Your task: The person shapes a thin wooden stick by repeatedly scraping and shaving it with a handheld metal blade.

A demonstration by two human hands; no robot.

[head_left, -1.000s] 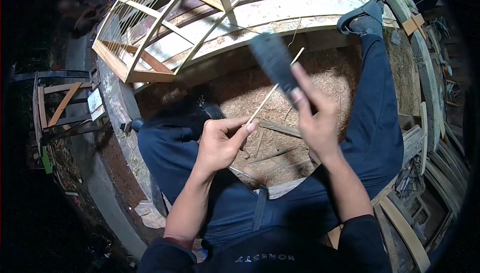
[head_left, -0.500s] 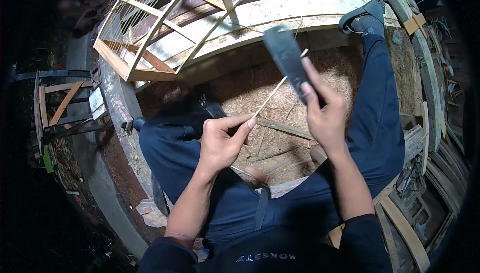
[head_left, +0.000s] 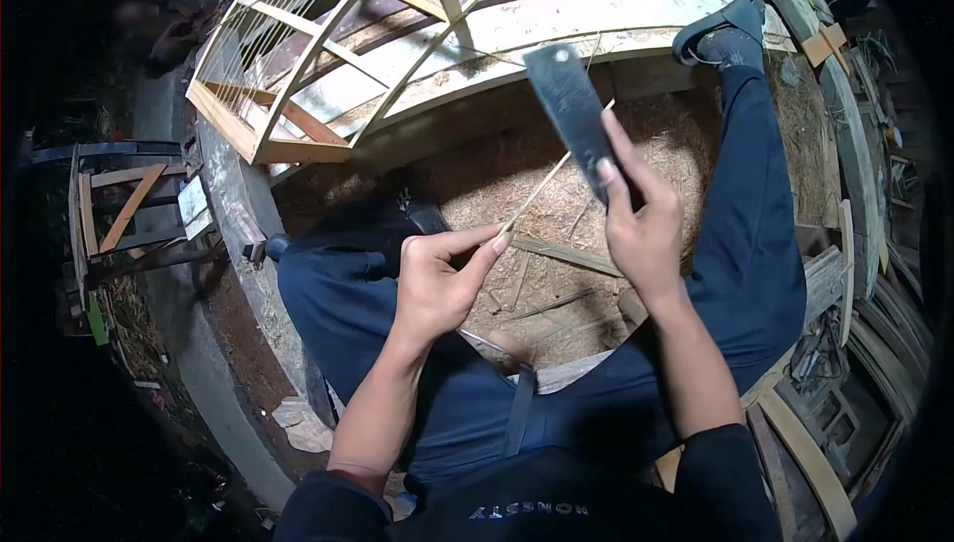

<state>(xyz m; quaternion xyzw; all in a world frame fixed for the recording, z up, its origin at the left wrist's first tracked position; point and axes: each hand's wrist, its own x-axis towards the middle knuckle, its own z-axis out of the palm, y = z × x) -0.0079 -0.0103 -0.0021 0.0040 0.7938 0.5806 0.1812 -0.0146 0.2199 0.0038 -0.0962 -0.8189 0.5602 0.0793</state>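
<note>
Between finger and thumb, my left hand (head_left: 442, 282) pinches the lower end of a thin pale stick (head_left: 537, 190), which slants up to the right. My right hand (head_left: 646, 219) grips a broad dark blade (head_left: 566, 95) with a hole near its far end. The blade crosses over the stick, hiding part of it, and the stick's tip shows beyond, by my right fingers. Whether the blade's edge touches the stick I cannot tell.
A curved wooden frame with thin slats (head_left: 318, 45) stands at the upper left, on a long pale board (head_left: 596, 20). Shavings and loose sticks (head_left: 552, 309) lie between my legs. Curved wood strips (head_left: 810, 458) are at the lower right.
Over the last second my right hand and the blade have moved right and slightly down along the stick. Since half a second ago they have barely shifted. My left hand stays nearly in place.
</note>
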